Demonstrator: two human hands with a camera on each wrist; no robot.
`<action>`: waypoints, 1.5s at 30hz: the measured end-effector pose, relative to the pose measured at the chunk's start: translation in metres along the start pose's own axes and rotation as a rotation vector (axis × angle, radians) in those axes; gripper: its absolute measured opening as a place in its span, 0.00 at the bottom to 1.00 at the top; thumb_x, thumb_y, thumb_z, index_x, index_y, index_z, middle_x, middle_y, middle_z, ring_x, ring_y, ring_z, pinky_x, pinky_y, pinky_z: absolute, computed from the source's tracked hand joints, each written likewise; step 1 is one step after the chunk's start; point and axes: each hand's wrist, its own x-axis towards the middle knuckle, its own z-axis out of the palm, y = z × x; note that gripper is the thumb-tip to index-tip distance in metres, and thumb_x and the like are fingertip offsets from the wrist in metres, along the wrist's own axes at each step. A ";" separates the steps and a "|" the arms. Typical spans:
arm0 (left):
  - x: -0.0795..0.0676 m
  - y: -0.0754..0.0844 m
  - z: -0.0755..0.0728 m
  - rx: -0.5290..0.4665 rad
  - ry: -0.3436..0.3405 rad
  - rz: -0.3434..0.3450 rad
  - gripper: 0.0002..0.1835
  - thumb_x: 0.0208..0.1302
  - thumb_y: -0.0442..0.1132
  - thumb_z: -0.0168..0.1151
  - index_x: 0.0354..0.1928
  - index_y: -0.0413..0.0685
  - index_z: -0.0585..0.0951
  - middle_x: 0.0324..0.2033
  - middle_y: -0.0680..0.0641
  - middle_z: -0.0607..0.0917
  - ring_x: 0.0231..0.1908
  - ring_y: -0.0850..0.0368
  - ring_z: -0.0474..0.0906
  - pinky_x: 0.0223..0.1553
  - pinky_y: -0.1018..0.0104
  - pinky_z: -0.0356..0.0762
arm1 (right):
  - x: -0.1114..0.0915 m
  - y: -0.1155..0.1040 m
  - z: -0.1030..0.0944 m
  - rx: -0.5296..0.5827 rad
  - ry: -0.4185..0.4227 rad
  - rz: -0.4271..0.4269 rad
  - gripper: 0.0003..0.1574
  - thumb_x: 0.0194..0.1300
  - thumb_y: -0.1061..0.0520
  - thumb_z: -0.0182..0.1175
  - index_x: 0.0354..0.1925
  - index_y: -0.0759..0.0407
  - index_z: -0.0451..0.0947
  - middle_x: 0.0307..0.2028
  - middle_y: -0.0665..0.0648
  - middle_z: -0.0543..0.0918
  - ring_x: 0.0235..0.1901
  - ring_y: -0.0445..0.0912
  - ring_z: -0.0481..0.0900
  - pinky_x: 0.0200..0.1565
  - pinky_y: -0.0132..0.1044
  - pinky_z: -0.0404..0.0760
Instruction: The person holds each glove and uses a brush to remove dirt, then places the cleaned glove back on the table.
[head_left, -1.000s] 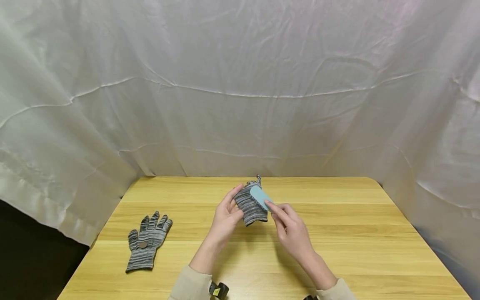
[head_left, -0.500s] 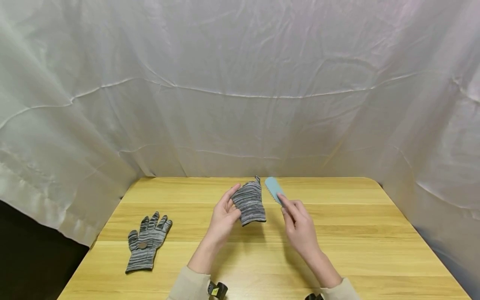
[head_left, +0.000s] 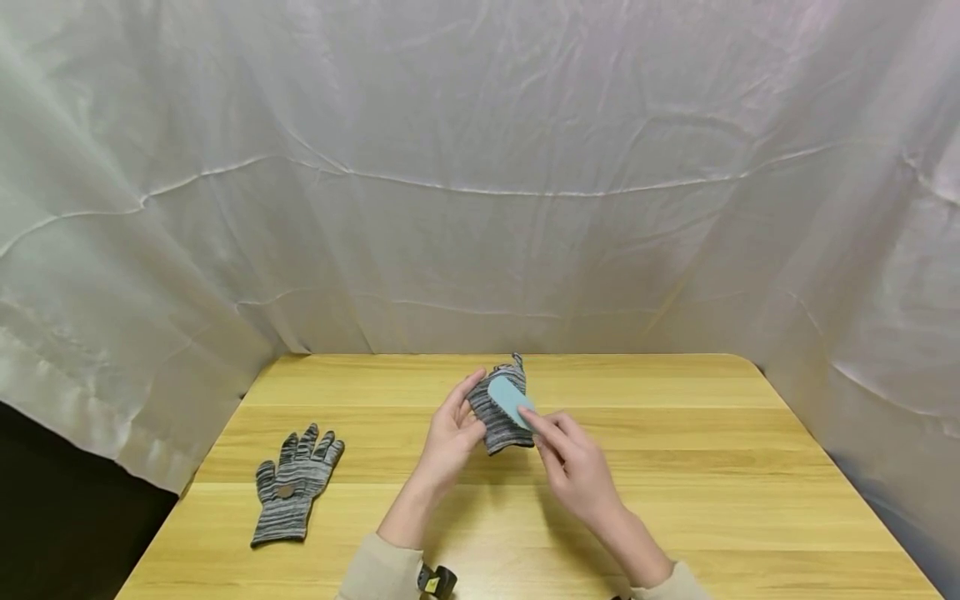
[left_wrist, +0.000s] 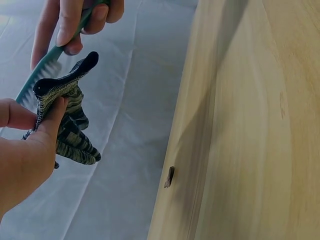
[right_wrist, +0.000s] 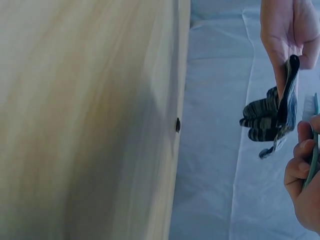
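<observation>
My left hand holds a grey-and-black striped knit glove up above the table, its dark cuff toward me. In the left wrist view the thumb and fingers pinch the glove near the cuff. My right hand grips a light blue brush by its handle, index finger stretched along its back. White bristles face the glove's fabric, and the brush head overlaps the glove in the head view. From the right wrist view, the held glove's fingers dangle loosely.
A matching glove lies flat on the wooden table at the left, with a round brown spot on it. A small dark piece sits by the table's edge. A pale curtain hangs behind the table.
The brush was over the glove, moved off to the upper right of it, and is now back over the glove, slightly left of its first position. The left hand has barely shifted.
</observation>
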 end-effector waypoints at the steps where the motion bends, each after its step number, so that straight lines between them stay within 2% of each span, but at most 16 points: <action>1: 0.000 0.000 0.000 0.008 -0.001 0.001 0.42 0.54 0.17 0.45 0.72 0.48 0.56 0.67 0.40 0.64 0.56 0.45 0.75 0.48 0.64 0.80 | 0.000 -0.001 0.001 -0.006 -0.006 -0.008 0.29 0.60 0.69 0.57 0.60 0.55 0.75 0.36 0.52 0.77 0.23 0.34 0.63 0.24 0.15 0.64; 13: 0.000 -0.001 0.002 0.026 0.012 0.001 0.43 0.52 0.15 0.45 0.70 0.54 0.60 0.66 0.40 0.66 0.56 0.45 0.74 0.47 0.65 0.81 | -0.003 -0.002 0.004 -0.052 -0.059 -0.001 0.31 0.59 0.69 0.59 0.60 0.51 0.75 0.39 0.50 0.77 0.23 0.34 0.64 0.23 0.19 0.66; 18: 0.000 -0.001 0.001 0.016 0.004 0.004 0.42 0.53 0.16 0.44 0.71 0.52 0.59 0.67 0.40 0.65 0.58 0.45 0.72 0.49 0.64 0.80 | -0.004 0.001 0.005 -0.068 -0.059 0.015 0.33 0.59 0.70 0.58 0.61 0.50 0.74 0.39 0.49 0.77 0.23 0.34 0.65 0.23 0.19 0.67; 24: 0.001 0.000 0.001 -0.008 -0.014 0.003 0.42 0.53 0.16 0.44 0.72 0.48 0.57 0.67 0.40 0.64 0.59 0.44 0.72 0.52 0.62 0.78 | -0.004 0.004 0.004 -0.082 -0.042 0.015 0.33 0.58 0.70 0.58 0.60 0.49 0.75 0.39 0.50 0.78 0.23 0.35 0.65 0.23 0.18 0.66; 37: 0.001 0.000 0.001 -0.038 -0.006 0.002 0.42 0.53 0.15 0.44 0.72 0.48 0.57 0.67 0.39 0.64 0.57 0.42 0.73 0.53 0.60 0.77 | -0.002 0.007 0.000 -0.070 -0.009 0.036 0.32 0.59 0.71 0.58 0.59 0.51 0.76 0.38 0.49 0.77 0.22 0.34 0.64 0.22 0.16 0.63; 41: 0.001 0.001 0.000 -0.045 0.002 0.010 0.42 0.54 0.15 0.45 0.72 0.48 0.56 0.66 0.39 0.65 0.57 0.43 0.73 0.53 0.60 0.77 | -0.001 0.011 -0.005 -0.071 0.031 0.049 0.30 0.59 0.71 0.59 0.59 0.53 0.76 0.38 0.50 0.77 0.22 0.34 0.64 0.21 0.17 0.63; 45: 0.000 0.003 -0.001 -0.047 0.007 0.026 0.41 0.55 0.16 0.44 0.72 0.47 0.56 0.67 0.41 0.64 0.62 0.45 0.69 0.56 0.62 0.75 | 0.000 0.018 -0.012 -0.088 0.091 0.102 0.29 0.60 0.70 0.59 0.59 0.55 0.76 0.37 0.52 0.77 0.22 0.35 0.64 0.20 0.20 0.65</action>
